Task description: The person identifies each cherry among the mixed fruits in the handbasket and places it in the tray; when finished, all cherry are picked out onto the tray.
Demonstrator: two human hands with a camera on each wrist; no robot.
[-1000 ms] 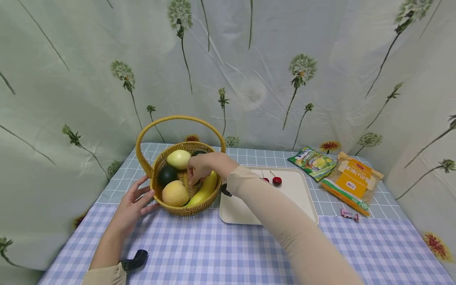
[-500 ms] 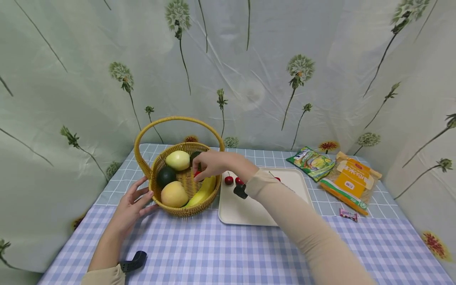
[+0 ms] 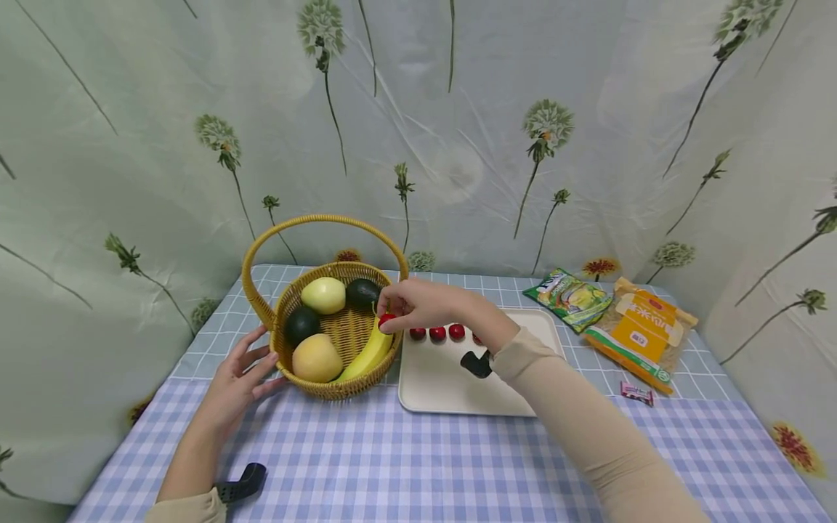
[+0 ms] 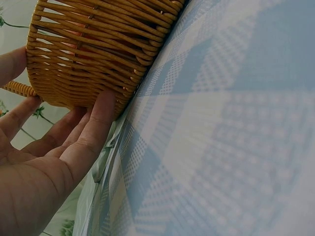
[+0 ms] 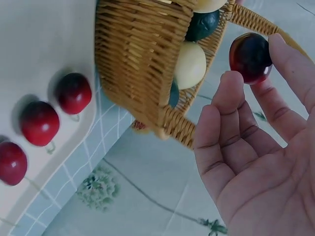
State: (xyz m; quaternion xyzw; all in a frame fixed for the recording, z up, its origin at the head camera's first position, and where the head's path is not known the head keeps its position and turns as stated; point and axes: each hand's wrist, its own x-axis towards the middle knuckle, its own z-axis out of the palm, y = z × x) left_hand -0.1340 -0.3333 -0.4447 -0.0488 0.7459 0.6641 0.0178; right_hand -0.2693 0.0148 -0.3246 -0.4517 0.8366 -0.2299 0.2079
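My right hand (image 3: 421, 303) pinches a dark red cherry (image 5: 249, 58) between thumb and fingertips, over the right rim of the wicker basket (image 3: 335, 390). My left hand (image 3: 237, 381) rests against the basket's left side, its fingers extended along the woven wall (image 4: 93, 54). Inside the basket lie a banana (image 3: 368, 357), a peach-coloured round fruit (image 3: 317, 358), a pale yellow-green fruit (image 3: 323, 296) and two dark green avocados (image 3: 302, 326). Several cherries (image 3: 437, 334) sit in a row on the cream tray (image 3: 451, 385) beside it; my right hand and wrist overlap the tray's back part in the head view.
A green packet (image 3: 572, 299) and an orange-and-clear bag (image 3: 644, 334) lie at the back right, with a small pink wrapped sweet (image 3: 636, 393) in front of them. The basket's tall handle (image 3: 320, 218) arches above it. A floral curtain (image 3: 484, 145) hangs behind the table.
My right hand has lifted out of the basket and moved right with the cherry, uncovering the second avocado and more cherries on the tray. The left hand stays at the basket.
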